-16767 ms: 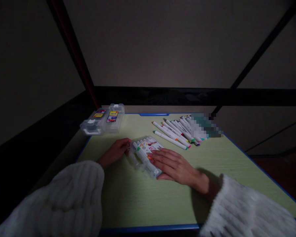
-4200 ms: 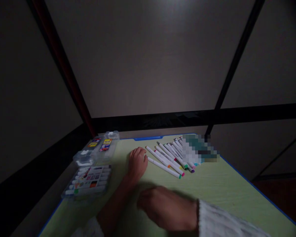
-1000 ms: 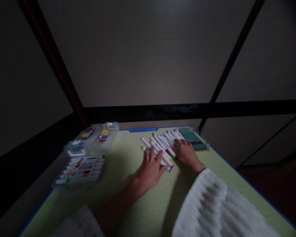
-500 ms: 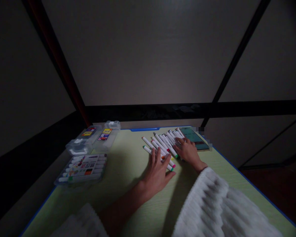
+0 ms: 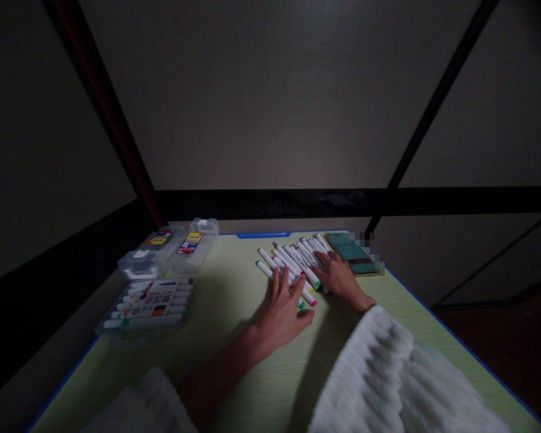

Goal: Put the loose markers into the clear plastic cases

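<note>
Several white markers with coloured ends lie side by side, slanted, on the pale green table. My left hand rests with spread fingers over the near left markers, fingertips touching them; part of those markers is hidden under it. On the right side of the pile, my right hand lies with its fingers out over the markers. Neither hand grips a marker. Just beyond the right hand is a tablet or phone with a greenish screen, partly blurred out.
On the left stands a clear case of markers with a printed label. Behind it are two clear plastic cases, one nearer the edge and one farther right. A blue strip marks the table's far edge, before a dark-framed wall.
Both hands and the markers have shifted slightly left. The markers by the right hand lie a little farther from the screen device.
</note>
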{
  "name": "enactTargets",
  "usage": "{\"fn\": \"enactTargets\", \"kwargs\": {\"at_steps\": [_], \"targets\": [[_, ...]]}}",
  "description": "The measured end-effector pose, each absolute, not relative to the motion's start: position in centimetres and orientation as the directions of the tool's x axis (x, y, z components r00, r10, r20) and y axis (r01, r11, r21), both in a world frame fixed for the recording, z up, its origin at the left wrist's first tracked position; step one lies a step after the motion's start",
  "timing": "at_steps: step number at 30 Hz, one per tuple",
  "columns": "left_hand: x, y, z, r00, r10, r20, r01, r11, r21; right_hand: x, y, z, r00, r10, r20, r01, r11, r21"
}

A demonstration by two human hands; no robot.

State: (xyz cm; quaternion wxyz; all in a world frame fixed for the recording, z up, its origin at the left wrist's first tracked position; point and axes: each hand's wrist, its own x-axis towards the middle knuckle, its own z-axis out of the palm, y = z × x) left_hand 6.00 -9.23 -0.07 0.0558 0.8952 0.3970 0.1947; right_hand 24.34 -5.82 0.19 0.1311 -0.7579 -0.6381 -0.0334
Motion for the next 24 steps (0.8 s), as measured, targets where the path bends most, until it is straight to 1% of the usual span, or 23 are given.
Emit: {"fn": "enactTargets", "kwargs": {"at_steps": [4,8,14,16,20,24], "targets": [[5.9,-8.8,-0.1,0.585,0.755,0.296,0.703,-0.654,0.278,23.5,-6.0,0.3,0.164,0.965,0.206,0.977,-0.13,-0.17],[5.6,-8.3,-0.2,0.564,0.777,0.278,0.721,-0.628,0.293,22.7,-6.1,0.3,0.146,0.966,0.212,0.97,-0.098,-0.221],[4.9,-7.2,0.0,0.549,0.81,0.206,0.756,-0.586,0.292,21.8,-6.1,0.5,0.098,0.966,0.238,0.954,-0.023,-0.297],[4.5,-6.5,0.0,0.561,0.807,0.186,0.753,-0.59,0.29,21.6,-6.1,0.6,0.095,0.967,0.237,0.948,-0.015,-0.317],[3.6,-5.1,-0.2,0.602,0.771,0.206,0.721,-0.636,0.275,21.2,-6.3,0.6,0.094,0.968,0.231,0.94,-0.01,-0.34],[2.8,-4.1,-0.2,0.63,0.754,0.187,0.704,-0.656,0.271,20.9,-6.5,0.5,0.047,0.967,0.249,0.937,0.044,-0.346]]}}
